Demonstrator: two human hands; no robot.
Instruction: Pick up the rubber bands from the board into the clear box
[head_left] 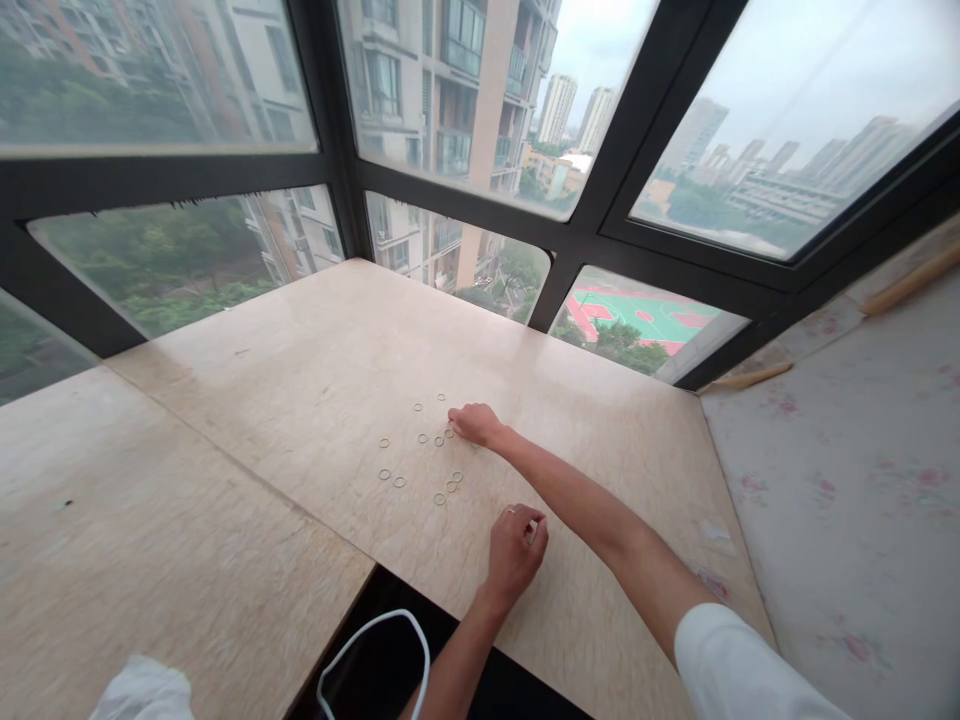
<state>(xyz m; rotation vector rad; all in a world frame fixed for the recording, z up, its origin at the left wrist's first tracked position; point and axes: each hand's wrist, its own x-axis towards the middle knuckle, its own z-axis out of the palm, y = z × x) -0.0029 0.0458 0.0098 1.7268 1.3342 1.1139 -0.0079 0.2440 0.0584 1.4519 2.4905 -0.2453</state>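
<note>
In the head view, extends the right hand over the marble-patterned sill, with fingertips drawn narrow at 11 scattered thin rings; cannot tell whether pinching 1. Has the left hand loosely curled just past the front edge, near the dark opening; cannot tell whether holding anything. Offers room leftward to the seam and beyond the rings to the black window frame.

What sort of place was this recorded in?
Probably an upper-floor apartment's bay window: dark window frames meet at a corner above a marble-patterned sill, floral wallpaper is at right, and a sports court lies far below.
</note>
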